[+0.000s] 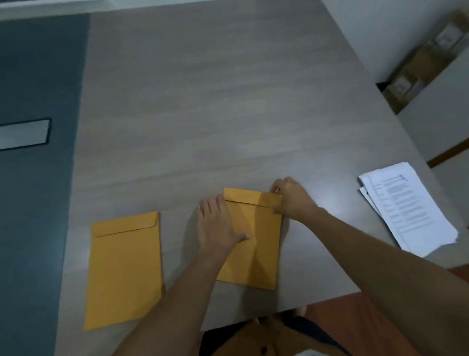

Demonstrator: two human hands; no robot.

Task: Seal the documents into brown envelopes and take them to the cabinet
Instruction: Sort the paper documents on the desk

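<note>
A brown envelope (257, 246) lies on the wooden table (220, 94) in front of me, its flap folded down at the far end. My left hand (217, 224) lies flat with straight fingers on the envelope's left side, thumb pressing its middle. My right hand (293, 198) grips the flap's right corner with curled fingers and thumb. A second brown envelope (125, 267) lies flat to the left with its flap closed, apart from both hands. A stack of printed white documents (409, 208) sits at the table's right edge.
A dark grey panel (24, 182) with a silver slot plate (11, 136) adjoins the table on the left. Cardboard boxes (427, 61) stand by the wall at the right. The table's near edge is just below the envelopes.
</note>
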